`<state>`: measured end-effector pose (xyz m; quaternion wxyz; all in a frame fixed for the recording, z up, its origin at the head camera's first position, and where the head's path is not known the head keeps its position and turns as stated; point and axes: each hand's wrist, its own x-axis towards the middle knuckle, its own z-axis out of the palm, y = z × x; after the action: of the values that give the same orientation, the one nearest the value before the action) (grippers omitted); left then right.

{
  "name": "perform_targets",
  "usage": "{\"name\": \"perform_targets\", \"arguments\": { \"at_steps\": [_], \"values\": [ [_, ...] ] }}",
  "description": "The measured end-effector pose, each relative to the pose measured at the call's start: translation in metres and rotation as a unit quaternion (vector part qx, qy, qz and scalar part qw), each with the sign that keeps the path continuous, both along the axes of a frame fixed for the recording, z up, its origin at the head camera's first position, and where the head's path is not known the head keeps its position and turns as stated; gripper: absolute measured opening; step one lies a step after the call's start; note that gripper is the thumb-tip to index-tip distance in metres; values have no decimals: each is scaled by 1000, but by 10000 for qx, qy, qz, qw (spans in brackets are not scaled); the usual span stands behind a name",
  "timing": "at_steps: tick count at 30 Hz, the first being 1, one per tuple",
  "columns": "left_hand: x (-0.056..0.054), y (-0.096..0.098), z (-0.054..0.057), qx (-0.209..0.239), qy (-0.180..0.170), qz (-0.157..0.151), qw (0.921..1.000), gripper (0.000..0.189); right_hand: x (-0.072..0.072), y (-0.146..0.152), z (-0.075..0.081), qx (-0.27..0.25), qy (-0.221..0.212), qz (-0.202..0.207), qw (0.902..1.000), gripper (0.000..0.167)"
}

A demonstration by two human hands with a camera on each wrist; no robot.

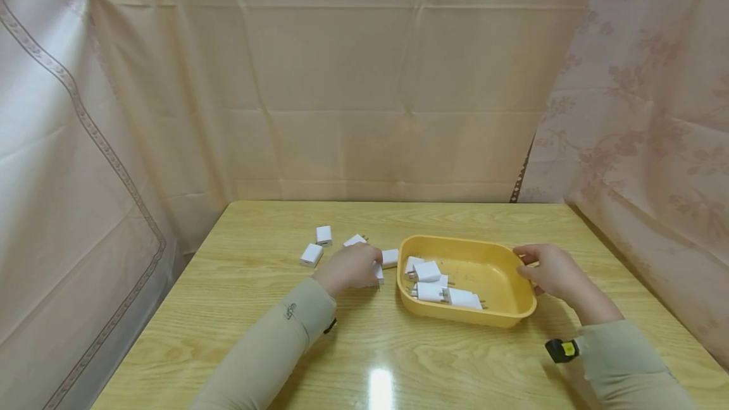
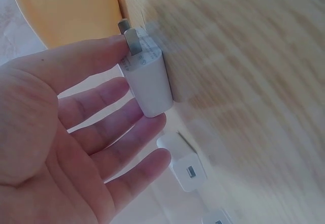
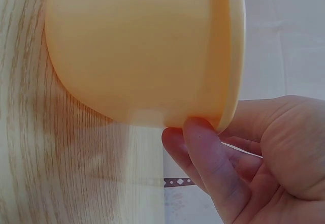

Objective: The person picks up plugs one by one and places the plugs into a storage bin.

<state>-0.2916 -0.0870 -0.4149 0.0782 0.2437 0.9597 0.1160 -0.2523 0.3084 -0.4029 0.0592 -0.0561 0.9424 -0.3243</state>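
My left hand [image 1: 353,267] is low over the table, left of the yellow plastic tray [image 1: 455,316]. In the left wrist view its thumb and fingers are around a white plug-in charger [image 2: 150,82] with two metal prongs, thumb beside the prongs. My right hand [image 1: 555,274] grips the tray's right end, thumb and fingers on either side of the rim, as the right wrist view shows at the tray wall [image 3: 137,56]. Inside the tray, several white chargers [image 1: 429,291] lie heaped toward its left and front.
On the table [image 1: 239,321], two loose chargers, one at the back [image 1: 323,235] and one nearer [image 1: 311,255], lie left of my left hand. Another charger [image 1: 354,240] sits just beyond it, and one more [image 1: 390,259] lies beside the tray. Curtains [image 1: 364,81] enclose the table.
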Motion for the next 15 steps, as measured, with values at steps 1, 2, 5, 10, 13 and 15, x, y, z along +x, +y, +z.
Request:
{"name": "perform_targets", "arguments": {
  "at_steps": [1, 2, 5, 10, 13, 15],
  "values": [
    [0, 0, 0, 3, -3, 4, 10000, 28, 0, 0, 0, -9, -9, -10, 10000, 48],
    [0, 0, 0, -5, 6, 2, 10000, 28, 0, 0, 0, -9, -11, -5, 10000, 48],
    [1, 0, 1, -7, 29, 1, 10000, 29, 1, 0, 0, -23, -5, 6, 10000, 48],
    [1, 0, 0, -19, 76, -33, 10000, 29, 1, 0, 0, -13, -13, 24, 10000, 48],
    [0, -1, 0, -23, 113, -77, 9999, 29, 1, -1, 1, 2, -20, 13, 10000, 48],
    [0, -2, -1, -23, 143, -103, 9998, 29, 1, -1, 1, 12, -16, 0, 10000, 48]
  ]
}}
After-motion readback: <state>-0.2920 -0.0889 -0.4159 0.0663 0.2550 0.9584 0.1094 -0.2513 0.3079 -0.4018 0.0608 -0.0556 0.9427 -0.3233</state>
